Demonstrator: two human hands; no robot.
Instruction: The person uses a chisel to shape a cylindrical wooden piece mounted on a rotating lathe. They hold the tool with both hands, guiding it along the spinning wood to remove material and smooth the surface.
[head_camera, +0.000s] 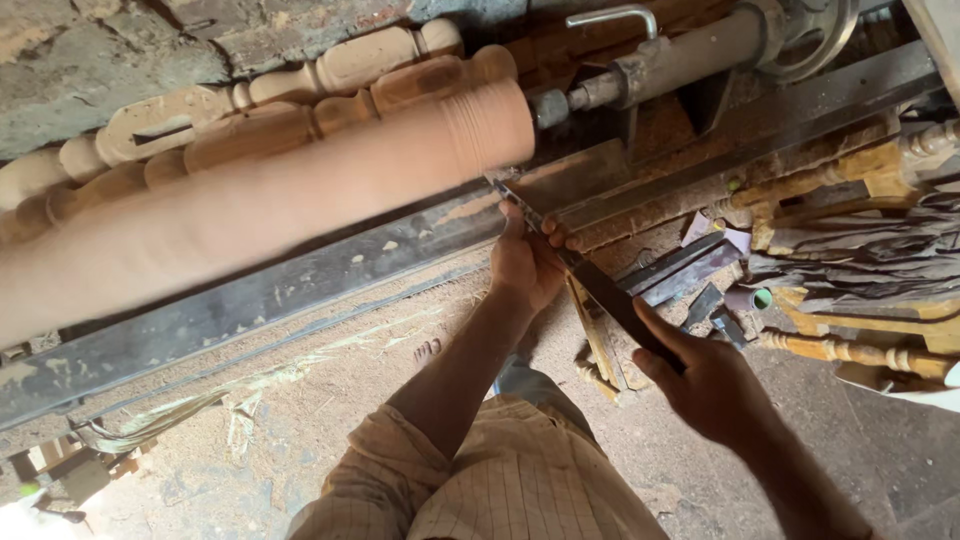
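Pale reddish wood, a long round workpiece (260, 205), lies across the lathe and looks smeared along its length, which I judge to be spin; fine grooves ring its right end where it meets the tailstock centre (548, 108). A long flat turning chisel (590, 275) slants up to that end, its tip lying on the dark steel tool rest (300, 290) so the bar carries the load. The left hand (525, 262) is closed over the blade just behind the tip, pressing it to the rest, likely to steady the edge. The right hand (705, 385) is wrapped around the rear end, low and well back, which gives leverage to steer the cut. Finished turned balusters (250, 100) lean against the stone wall behind, and sawdust (330, 410) covers the floor below.
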